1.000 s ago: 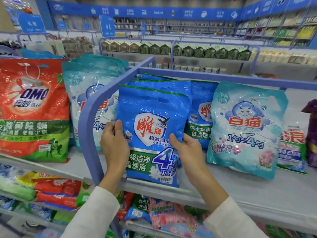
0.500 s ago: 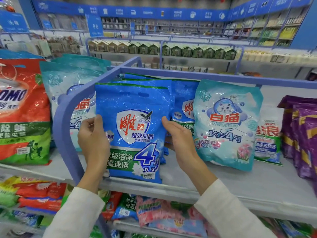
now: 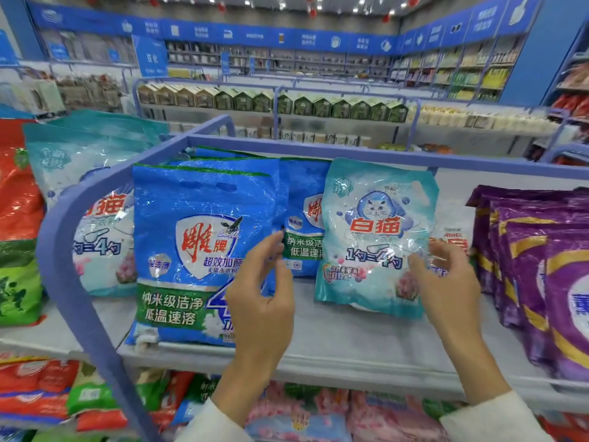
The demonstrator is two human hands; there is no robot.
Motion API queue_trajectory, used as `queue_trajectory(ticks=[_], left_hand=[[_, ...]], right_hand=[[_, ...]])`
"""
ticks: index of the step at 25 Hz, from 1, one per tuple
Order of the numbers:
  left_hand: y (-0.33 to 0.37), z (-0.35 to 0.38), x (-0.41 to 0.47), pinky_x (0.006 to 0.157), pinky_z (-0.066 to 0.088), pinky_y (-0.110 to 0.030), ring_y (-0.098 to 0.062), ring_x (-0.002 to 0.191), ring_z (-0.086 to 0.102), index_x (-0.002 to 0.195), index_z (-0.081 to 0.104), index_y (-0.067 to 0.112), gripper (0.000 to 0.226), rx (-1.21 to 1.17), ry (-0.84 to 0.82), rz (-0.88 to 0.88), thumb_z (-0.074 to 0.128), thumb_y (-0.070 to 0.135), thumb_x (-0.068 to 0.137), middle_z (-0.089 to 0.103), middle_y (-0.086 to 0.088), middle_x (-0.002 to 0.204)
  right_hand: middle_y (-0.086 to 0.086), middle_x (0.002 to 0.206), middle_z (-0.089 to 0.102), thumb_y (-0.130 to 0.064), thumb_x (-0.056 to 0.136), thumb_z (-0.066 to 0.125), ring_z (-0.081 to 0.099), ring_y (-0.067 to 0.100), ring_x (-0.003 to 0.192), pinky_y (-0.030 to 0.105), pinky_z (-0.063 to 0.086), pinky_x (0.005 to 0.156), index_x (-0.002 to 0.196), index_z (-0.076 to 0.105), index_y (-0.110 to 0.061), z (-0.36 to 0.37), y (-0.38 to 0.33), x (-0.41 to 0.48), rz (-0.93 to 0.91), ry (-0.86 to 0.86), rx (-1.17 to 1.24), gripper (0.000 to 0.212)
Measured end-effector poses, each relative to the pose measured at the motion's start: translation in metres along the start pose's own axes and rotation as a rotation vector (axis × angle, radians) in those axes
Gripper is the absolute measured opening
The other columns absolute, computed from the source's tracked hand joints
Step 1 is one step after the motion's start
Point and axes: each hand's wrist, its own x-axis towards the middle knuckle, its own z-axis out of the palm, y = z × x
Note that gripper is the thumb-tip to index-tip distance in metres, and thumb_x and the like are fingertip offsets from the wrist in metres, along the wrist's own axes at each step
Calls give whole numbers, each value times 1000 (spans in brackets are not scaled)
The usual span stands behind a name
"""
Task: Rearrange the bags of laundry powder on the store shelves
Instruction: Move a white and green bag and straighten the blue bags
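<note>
A blue laundry powder bag [image 3: 191,244] with a red-and-white shield stands at the left of the grey shelf [image 3: 350,342], and more blue bags [image 3: 302,199] stand behind it. To the right leans a pale teal bag with a cat logo [image 3: 373,237]. My left hand [image 3: 264,307] hovers between the blue bag and the teal bag, fingers loosely curled, holding nothing. My right hand [image 3: 449,282] is at the teal bag's right edge, fingers relaxed, fingertips at or just touching the edge.
Purple bags [image 3: 541,266] stand in a row at the right; a white Ariel bag [image 3: 452,231] sits behind the teal one. A blue curved rail [image 3: 63,250] divides off teal bags [image 3: 89,173] and a red bag [image 3: 16,193]. Mixed bags [image 3: 287,413] fill the lower shelf.
Both hands have let go of the front blue bag, which now stands alone. They moved right, to either side of the teal cat bag. The view also shifted right.
</note>
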Motion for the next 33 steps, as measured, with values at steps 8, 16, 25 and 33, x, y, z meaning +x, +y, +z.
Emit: queue_trajectory(ticks=[8, 16, 25, 33], left_hand=[[-42, 106, 31, 101, 48, -46, -22, 114, 59, 124, 57, 20, 88, 342, -471, -563, 59, 76, 57, 61, 0, 123], [-33, 110, 37, 72, 63, -33, -18, 76, 77, 100, 75, 10, 46, -10, -452, -839, 94, 25, 60, 79, 0, 84], [34, 84, -21, 71, 62, -36, -25, 88, 76, 119, 67, 13, 62, -371, -495, -686, 85, 12, 59, 78, -8, 101], [61, 55, -58, 83, 59, -56, -43, 91, 73, 108, 75, 3, 45, -347, -483, -806, 81, -8, 65, 75, -24, 103]], right_hand=[[-13, 108, 66, -40, 80, 82, 62, 0, 88, 26, 50, 77, 125, 49, -26, 0, 30, 30, 283, -399, 159, 58], [1, 104, 79, -3, 60, 92, 76, 23, 94, 43, 60, 88, 113, 71, -16, -4, 49, 44, 411, -437, 511, 59], [8, 94, 80, -17, 58, 86, 78, 23, 78, 32, 62, 61, 98, 74, -13, -74, 17, 17, 142, -539, 661, 42], [21, 118, 72, -21, 58, 92, 71, 42, 104, 62, 56, 90, 120, 72, -8, -74, 34, -18, 374, -807, 826, 66]])
